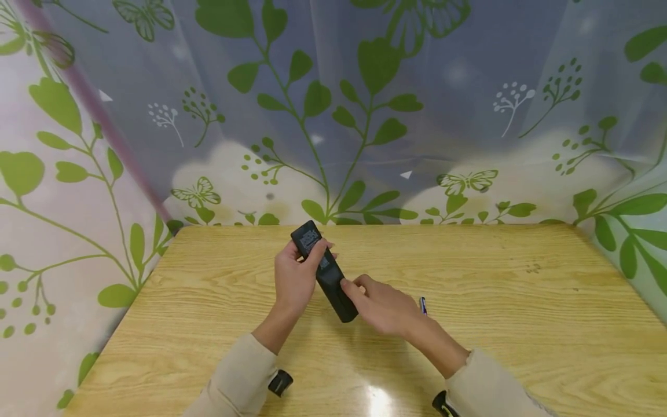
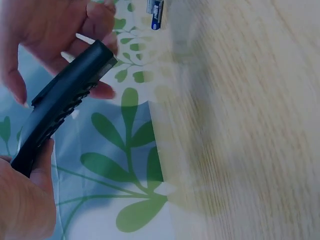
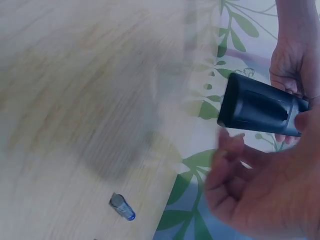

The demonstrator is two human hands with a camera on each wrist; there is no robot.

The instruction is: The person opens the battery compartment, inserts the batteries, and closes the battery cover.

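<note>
A black remote control (image 1: 337,289) is tilted above the table, its labelled back facing up in the head view. My left hand (image 1: 297,278) grips its far end, thumb across the back. At the near end is my right hand (image 1: 385,304), its thumb (image 3: 302,121) at the edge of the battery cover (image 3: 262,107). The other right fingers are loosely bent and stand apart from the remote in the right wrist view. The left wrist view shows the remote (image 2: 65,100) edge-on, with rows of buttons on its underside.
Small blue and silver batteries (image 2: 157,15) lie on the wooden table (image 1: 495,278), just beyond my right wrist; their exact number is hard to tell. A curtain (image 1: 333,116) printed with leaves and butterflies hangs behind the table's far edge and along its sides.
</note>
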